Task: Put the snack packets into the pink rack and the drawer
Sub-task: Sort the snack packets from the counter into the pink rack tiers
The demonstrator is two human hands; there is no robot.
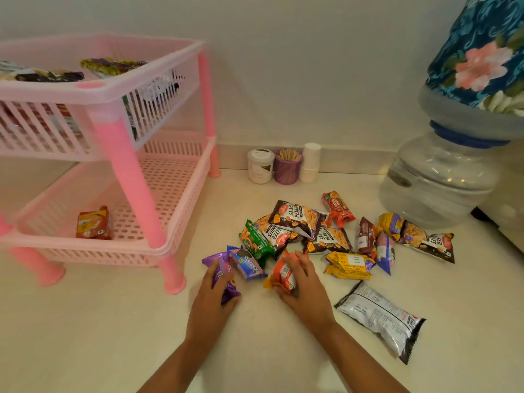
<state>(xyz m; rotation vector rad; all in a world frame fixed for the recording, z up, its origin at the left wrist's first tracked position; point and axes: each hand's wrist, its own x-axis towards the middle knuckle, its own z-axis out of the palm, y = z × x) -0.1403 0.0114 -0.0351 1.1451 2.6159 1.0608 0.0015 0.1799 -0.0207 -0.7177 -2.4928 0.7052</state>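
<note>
A pile of snack packets lies on the cream counter, among them salted peanut bags [297, 218], a blue Oreo packet [247, 263], a yellow packet [348, 265] and a silver bag [381, 317]. My left hand [214, 290] is closed around a purple packet [224, 272] at the pile's near left edge. My right hand [302, 285] grips an orange-red packet [285, 275]. The two-tier pink rack [136, 177] stands to the left. Its top basket holds several packets; one orange packet [93, 224] lies in the lower tray. No drawer is in view.
A white jar [260, 165], a purple cup of wooden sticks [287, 167] and stacked paper cups [310, 163] stand against the back wall. A large water bottle [442, 171] under a floral cover [482, 52] sits at the right.
</note>
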